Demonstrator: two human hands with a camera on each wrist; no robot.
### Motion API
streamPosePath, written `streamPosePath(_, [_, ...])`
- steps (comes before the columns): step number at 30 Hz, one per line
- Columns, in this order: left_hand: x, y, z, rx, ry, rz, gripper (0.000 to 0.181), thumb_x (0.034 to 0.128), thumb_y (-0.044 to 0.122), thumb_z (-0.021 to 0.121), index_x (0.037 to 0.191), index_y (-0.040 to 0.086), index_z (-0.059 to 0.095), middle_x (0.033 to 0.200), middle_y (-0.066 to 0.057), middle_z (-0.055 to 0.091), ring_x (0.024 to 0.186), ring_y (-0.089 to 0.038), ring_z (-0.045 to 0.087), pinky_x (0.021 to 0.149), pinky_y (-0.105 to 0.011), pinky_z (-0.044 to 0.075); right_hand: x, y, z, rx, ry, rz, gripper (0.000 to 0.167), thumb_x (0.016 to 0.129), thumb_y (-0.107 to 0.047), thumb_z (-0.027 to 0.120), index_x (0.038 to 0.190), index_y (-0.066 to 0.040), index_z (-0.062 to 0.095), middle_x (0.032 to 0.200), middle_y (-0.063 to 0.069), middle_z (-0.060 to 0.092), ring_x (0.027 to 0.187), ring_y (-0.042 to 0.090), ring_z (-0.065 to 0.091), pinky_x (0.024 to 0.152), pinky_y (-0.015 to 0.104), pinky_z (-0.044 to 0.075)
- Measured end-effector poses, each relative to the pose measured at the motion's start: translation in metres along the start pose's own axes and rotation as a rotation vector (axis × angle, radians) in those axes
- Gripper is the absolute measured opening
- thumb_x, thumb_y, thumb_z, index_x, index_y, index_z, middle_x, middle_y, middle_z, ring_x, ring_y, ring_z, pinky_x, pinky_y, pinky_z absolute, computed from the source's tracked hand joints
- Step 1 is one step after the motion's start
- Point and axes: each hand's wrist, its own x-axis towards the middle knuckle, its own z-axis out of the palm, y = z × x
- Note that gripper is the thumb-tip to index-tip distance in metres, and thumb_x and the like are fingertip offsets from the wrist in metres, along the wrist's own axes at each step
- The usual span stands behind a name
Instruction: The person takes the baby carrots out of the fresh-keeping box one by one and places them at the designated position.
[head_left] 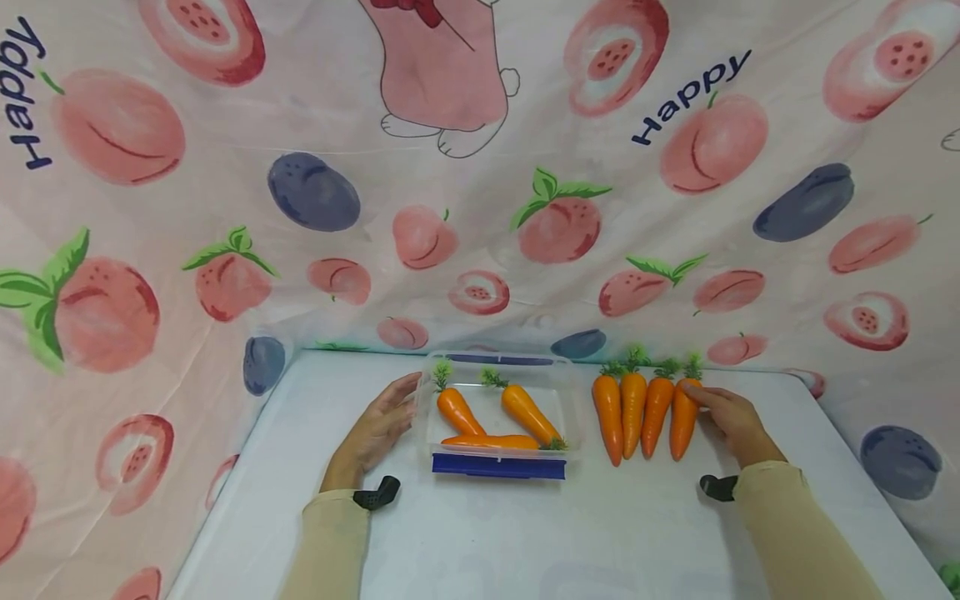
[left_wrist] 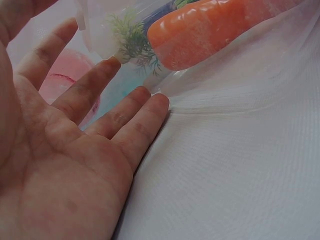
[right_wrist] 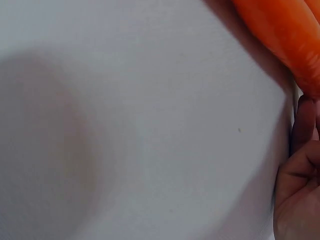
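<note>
A clear plastic box (head_left: 480, 408) holds three artificial-looking carrots with green tufts, one of them lying across its near side. My left hand (head_left: 382, 421) is at the box's left wall with its fingers extended. In the left wrist view, a carrot (left_wrist: 200, 32) shows through the clear wall beyond those fingertips. Right of the box, several carrots lie side by side, tips toward me. My right hand (head_left: 731, 421) pinches the rightmost carrot (head_left: 683, 425) near its leafy end. The right wrist view catches only part of this hand (right_wrist: 300, 185), beside the carrot's thick end.
A blue flap (head_left: 498, 467) runs along the box's near side. The white table (head_left: 480, 533) ends at a fruit-print cloth (head_left: 480, 242) hanging behind and at both sides. The other loose carrots (head_left: 632, 417) lie between the box and my right hand.
</note>
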Motion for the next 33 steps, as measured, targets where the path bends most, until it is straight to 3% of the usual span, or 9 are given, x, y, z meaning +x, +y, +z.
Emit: streamPosePath(33, [-0.0001,0.0015,0.0008,-0.014,0.015,-0.027,0.058,0.1027,0.012,0.056,0.157,0.022,0.038,0.169,-0.002,0.024,0.157,-0.034,0.02,0.126,-0.059,0.016,-0.0047,0.002,-0.0097,-0.025,-0.064,-0.024,0.104,0.09,-0.069,0.06,0.159,0.002,0.025,0.159,0.025,0.028,0.137,0.041,0.032,0.124,0.056,0.026])
